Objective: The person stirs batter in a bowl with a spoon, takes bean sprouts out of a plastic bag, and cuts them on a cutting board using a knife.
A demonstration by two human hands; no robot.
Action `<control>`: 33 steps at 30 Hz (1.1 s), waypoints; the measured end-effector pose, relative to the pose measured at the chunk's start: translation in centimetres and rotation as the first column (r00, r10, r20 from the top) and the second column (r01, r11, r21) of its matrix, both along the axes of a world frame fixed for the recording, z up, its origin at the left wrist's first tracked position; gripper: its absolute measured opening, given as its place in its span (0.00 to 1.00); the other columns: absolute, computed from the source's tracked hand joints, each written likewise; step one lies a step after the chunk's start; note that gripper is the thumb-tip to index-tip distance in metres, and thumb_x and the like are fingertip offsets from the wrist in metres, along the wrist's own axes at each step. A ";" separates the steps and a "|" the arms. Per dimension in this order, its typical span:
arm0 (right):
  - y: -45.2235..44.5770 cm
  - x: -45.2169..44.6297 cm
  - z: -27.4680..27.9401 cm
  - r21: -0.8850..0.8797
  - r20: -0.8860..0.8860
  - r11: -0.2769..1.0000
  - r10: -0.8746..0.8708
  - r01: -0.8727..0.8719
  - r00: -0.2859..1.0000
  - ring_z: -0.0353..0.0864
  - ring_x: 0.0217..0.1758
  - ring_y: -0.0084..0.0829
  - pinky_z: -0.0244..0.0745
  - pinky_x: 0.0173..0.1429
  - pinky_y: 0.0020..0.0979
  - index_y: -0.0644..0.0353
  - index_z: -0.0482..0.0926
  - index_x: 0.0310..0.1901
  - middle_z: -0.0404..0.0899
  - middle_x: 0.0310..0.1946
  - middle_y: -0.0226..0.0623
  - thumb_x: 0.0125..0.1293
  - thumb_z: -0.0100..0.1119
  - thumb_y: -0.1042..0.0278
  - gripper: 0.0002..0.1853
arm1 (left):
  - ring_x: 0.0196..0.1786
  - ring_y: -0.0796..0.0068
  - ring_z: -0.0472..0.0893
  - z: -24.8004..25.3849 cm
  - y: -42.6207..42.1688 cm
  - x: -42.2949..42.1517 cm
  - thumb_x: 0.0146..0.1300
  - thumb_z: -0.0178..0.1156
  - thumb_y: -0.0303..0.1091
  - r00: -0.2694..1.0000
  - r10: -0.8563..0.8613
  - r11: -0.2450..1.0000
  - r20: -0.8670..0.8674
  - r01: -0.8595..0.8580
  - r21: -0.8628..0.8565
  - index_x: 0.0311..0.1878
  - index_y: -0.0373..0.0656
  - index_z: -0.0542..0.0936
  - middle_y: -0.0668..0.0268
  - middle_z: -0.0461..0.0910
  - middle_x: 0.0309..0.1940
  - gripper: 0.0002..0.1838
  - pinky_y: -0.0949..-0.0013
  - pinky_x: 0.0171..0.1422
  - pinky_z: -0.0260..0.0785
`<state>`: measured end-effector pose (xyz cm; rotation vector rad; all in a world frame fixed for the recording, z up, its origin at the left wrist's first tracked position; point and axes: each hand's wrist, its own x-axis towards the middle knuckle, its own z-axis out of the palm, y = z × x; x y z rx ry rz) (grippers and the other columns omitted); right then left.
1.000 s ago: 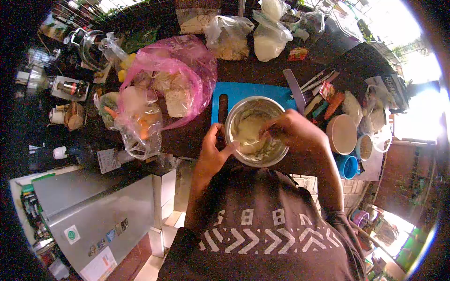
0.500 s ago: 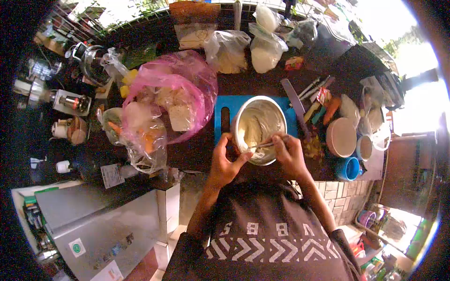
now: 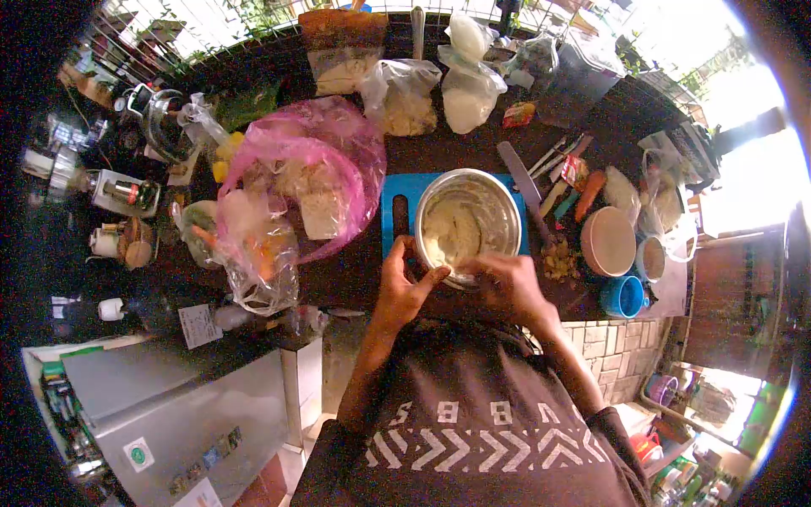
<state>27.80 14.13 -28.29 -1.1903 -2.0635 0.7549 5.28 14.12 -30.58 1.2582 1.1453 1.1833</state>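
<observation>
the bowl (image 3: 506, 215) of pale mix (image 3: 450, 237) sits over the blue board (image 3: 416, 182). the left hand (image 3: 404, 291), half curled, grips its rim at 7 o'clock; the right hand (image 3: 514, 289) blurs at 5, hold unclear. the shirt (image 3: 490, 372) at 6 seems to read "s b b v".

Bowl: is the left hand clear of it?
No: the left hand has its thumb on the rim of the bowl.

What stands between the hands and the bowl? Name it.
Nothing visible does. The left hand holds the bowl at its near-left rim; the right hand is at the near-right rim. The pink bag lies off to the left, clear of both.
</observation>
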 end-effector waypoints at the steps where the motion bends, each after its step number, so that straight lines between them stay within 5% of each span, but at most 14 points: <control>1: -0.2 -0.5 2.1 -0.009 0.061 1.000 0.018 -0.017 0.998 0.91 0.42 0.45 0.84 0.46 0.37 0.61 0.88 0.43 0.89 0.37 0.46 0.60 0.64 0.81 0.10 | 0.53 0.73 0.79 -0.1 -0.1 -0.1 0.57 0.81 0.35 1.000 0.013 1.000 0.002 -0.013 0.005 0.54 0.39 0.75 0.63 0.82 0.47 0.27 0.66 0.62 0.72; 5: 1.3 1.5 5.3 -0.137 0.059 0.987 -0.080 0.087 0.995 0.93 0.43 0.35 0.85 0.50 0.35 0.65 0.88 0.41 0.91 0.39 0.46 0.71 0.61 0.78 0.06 | 0.55 0.73 0.80 0.0 -0.2 0.0 0.57 0.81 0.37 0.998 0.026 0.999 0.057 -0.024 -0.023 0.57 0.39 0.74 0.62 0.82 0.49 0.31 0.66 0.63 0.73; 12: 3.4 2.0 4.6 -0.047 0.049 0.984 -0.168 0.171 0.984 0.92 0.42 0.33 0.85 0.48 0.33 0.63 0.89 0.44 0.91 0.41 0.45 0.67 0.62 0.81 0.08 | 0.51 0.74 0.81 0.5 -0.7 0.3 0.56 0.83 0.43 0.987 0.014 0.999 -0.160 -0.020 -0.037 0.57 0.40 0.74 0.65 0.82 0.48 0.33 0.67 0.58 0.75; 15: 4.4 1.7 2.3 0.080 0.159 0.996 -0.046 0.034 0.986 0.92 0.39 0.35 0.84 0.42 0.33 0.62 0.89 0.43 0.90 0.40 0.47 0.65 0.65 0.80 0.08 | 0.50 0.74 0.79 0.6 -0.5 0.3 0.55 0.83 0.42 0.980 -0.009 1.000 -0.199 0.006 -0.015 0.56 0.41 0.75 0.66 0.81 0.47 0.32 0.67 0.59 0.74; 16: 3.9 1.6 0.6 -0.011 0.262 0.999 -0.037 0.042 0.964 0.92 0.40 0.39 0.84 0.45 0.33 0.62 0.89 0.43 0.90 0.39 0.49 0.65 0.65 0.79 0.07 | 0.50 0.75 0.79 0.5 -0.3 0.4 0.55 0.83 0.42 0.978 -0.015 1.000 -0.210 0.014 -0.008 0.55 0.41 0.75 0.67 0.80 0.46 0.32 0.67 0.59 0.74; 18: 3.0 0.5 0.9 -0.092 0.100 0.996 0.005 0.004 0.995 0.92 0.42 0.40 0.84 0.48 0.34 0.64 0.88 0.43 0.90 0.38 0.49 0.67 0.64 0.78 0.06 | 0.50 0.76 0.77 -0.8 0.0 0.9 0.54 0.84 0.42 0.997 0.074 0.996 0.036 -0.075 0.040 0.53 0.41 0.75 0.67 0.79 0.46 0.31 0.68 0.59 0.72; 20: 3.3 1.2 1.9 -0.297 -0.073 0.955 0.003 -0.025 0.997 0.90 0.44 0.32 0.82 0.51 0.35 0.70 0.86 0.42 0.90 0.37 0.46 0.73 0.61 0.76 0.07 | 0.51 0.75 0.77 -1.7 -0.1 -0.1 0.53 0.84 0.41 0.997 0.079 0.996 -0.023 -0.078 0.047 0.53 0.42 0.75 0.67 0.79 0.47 0.31 0.67 0.60 0.72; 22: 3.5 2.3 3.2 -0.318 -0.084 0.944 -0.120 0.088 0.989 0.88 0.43 0.30 0.81 0.51 0.34 0.70 0.86 0.41 0.90 0.37 0.44 0.76 0.58 0.73 0.10 | 0.51 0.74 0.77 -1.7 -0.1 -1.1 0.54 0.84 0.41 0.994 0.001 0.998 -0.112 -0.008 -0.062 0.53 0.42 0.75 0.67 0.80 0.47 0.31 0.66 0.61 0.71; 24: 4.4 3.5 3.8 -0.312 -0.093 0.945 -0.136 0.101 0.986 0.85 0.45 0.22 0.81 0.52 0.33 0.67 0.87 0.44 0.90 0.38 0.44 0.69 0.57 0.80 0.09 | 0.50 0.75 0.77 -1.3 -0.4 -1.3 0.56 0.82 0.43 0.989 0.032 0.993 -0.148 -0.048 -0.107 0.54 0.41 0.75 0.66 0.81 0.46 0.30 0.66 0.61 0.71; 27: 4.7 4.5 3.9 -0.186 -0.199 0.979 -0.120 0.082 0.973 0.86 0.44 0.24 0.81 0.52 0.33 0.67 0.87 0.43 0.90 0.38 0.43 0.67 0.56 0.82 0.10 | 0.44 0.77 0.81 -1.4 -0.1 -1.6 0.60 0.79 0.46 0.937 0.111 0.989 -0.332 -0.071 0.130 0.53 0.41 0.76 0.64 0.83 0.42 0.28 0.68 0.51 0.75; 30: 4.9 5.0 4.6 -0.218 -0.133 0.963 -0.193 0.161 0.972 0.89 0.43 0.29 0.81 0.52 0.33 0.66 0.87 0.44 0.91 0.38 0.43 0.66 0.57 0.83 0.11 | 0.35 0.78 0.84 0.0 -0.5 -1.9 0.64 0.76 0.48 0.944 0.016 0.997 -0.330 -0.041 -0.069 0.51 0.40 0.78 0.63 0.85 0.36 0.24 0.70 0.39 0.77; 32: 4.7 4.9 3.7 -0.188 -0.097 0.973 -0.154 0.134 0.983 0.89 0.42 0.27 0.82 0.50 0.30 0.67 0.87 0.45 0.92 0.42 0.40 0.77 0.56 0.76 0.09 | 0.28 0.77 0.85 -0.2 -0.6 -2.1 0.67 0.73 0.48 0.969 -0.145 0.969 -0.201 0.099 -0.225 0.45 0.37 0.82 0.64 0.87 0.30 0.22 0.69 0.33 0.77; 33: 4.6 4.5 3.4 -0.180 -0.044 0.975 -0.137 0.127 0.990 0.89 0.41 0.30 0.82 0.49 0.32 0.66 0.87 0.45 0.92 0.41 0.42 0.75 0.58 0.77 0.08 | 0.28 0.77 0.85 0.0 -0.5 -2.0 0.67 0.73 0.48 0.968 -0.149 0.967 -0.201 0.100 -0.232 0.45 0.37 0.82 0.64 0.87 0.30 0.22 0.69 0.33 0.77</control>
